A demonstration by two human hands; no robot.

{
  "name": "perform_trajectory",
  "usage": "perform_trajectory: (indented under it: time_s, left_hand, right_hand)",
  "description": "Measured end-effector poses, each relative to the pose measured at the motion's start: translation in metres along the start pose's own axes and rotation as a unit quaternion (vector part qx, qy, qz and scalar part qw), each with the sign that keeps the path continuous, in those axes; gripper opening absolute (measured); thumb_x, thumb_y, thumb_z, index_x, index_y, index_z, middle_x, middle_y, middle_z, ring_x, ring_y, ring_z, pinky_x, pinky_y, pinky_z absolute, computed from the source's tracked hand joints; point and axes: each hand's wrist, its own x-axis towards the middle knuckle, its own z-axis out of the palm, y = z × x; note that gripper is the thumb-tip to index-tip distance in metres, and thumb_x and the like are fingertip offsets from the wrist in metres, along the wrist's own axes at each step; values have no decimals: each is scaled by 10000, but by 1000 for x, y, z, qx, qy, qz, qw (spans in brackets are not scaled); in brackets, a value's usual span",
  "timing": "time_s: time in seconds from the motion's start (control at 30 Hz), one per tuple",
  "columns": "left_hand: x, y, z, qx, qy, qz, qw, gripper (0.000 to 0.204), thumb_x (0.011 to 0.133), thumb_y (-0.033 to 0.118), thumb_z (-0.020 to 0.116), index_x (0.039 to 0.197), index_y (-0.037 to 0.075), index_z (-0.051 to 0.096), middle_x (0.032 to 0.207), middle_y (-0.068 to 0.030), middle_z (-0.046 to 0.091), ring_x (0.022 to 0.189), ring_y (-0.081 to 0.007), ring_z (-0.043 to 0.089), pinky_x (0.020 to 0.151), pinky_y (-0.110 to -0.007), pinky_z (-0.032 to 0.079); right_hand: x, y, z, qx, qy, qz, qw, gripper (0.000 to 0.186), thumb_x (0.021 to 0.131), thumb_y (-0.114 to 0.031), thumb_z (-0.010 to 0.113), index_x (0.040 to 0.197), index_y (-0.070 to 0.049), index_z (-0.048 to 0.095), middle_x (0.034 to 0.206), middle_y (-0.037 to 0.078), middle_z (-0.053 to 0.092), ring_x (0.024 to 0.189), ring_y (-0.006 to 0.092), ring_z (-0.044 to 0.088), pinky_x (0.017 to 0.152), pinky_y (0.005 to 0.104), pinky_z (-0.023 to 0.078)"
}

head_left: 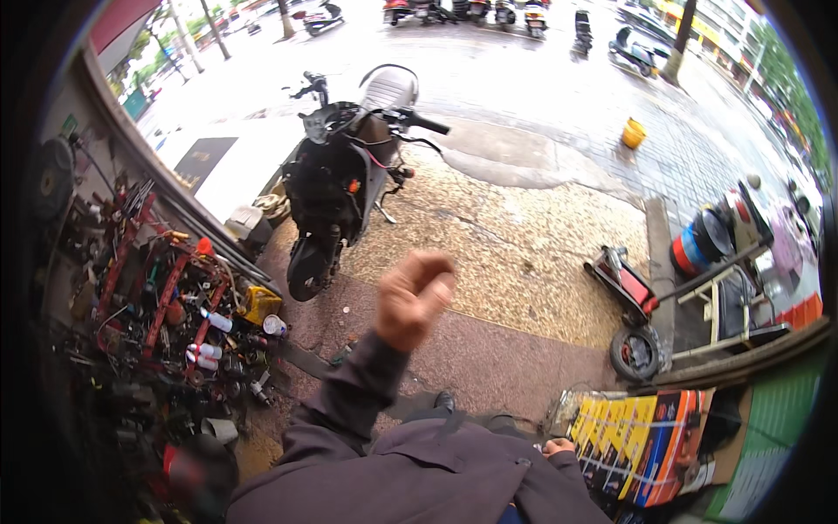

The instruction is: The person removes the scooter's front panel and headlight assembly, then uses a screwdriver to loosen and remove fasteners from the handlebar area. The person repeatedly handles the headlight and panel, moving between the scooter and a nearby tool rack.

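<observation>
- Your left hand is raised in front of your chest, fingers curled loosely with the thumb near them; you show nothing clear in the grip, and I can't tell whether something small is pinched there.
- Your right hand sits low at your side, near the stack of colourful boxes; its fingers look bent, but too little shows to tell what they hold.
- Beyond your left hand, the dark scooter stands well apart from you, front wheel towards you, cables showing by the handlebars.
- Neither of your hands touches the scooter; I see no clear sign of finished work, so what is done and what is left can't be judged.
- Farther left is a tool heap; to the right, a floor jack and a loose tyre.
</observation>
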Motion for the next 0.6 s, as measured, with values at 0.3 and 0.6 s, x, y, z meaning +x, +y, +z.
perform_trajectory:
  time_s: [0.3, 0.6]
  left_hand:
    - [-33, -83, 20, 12, -42, -268, 962, 227, 912, 62, 670, 1123, -17, 638, 1018, -51, 694, 936, -97, 645, 825, -254, 528]
    - [-15, -105, 45, 43, 49, -304, 951, 239, 909, 115, 689, 1105, -15, 649, 967, -55, 703, 878, -93, 650, 780, -257, 532]
  right_hand:
    - [65, -111, 34, -102, -57, 6, 993, 349, 885, -128, 609, 1136, 115, 607, 838, 181, 693, 651, 236, 698, 575, 354, 573]
    - [216, -239, 70, -197, -122, -136, 963, 332, 821, -172, 645, 1004, 106, 650, 760, 182, 708, 643, 256, 726, 591, 360, 587]
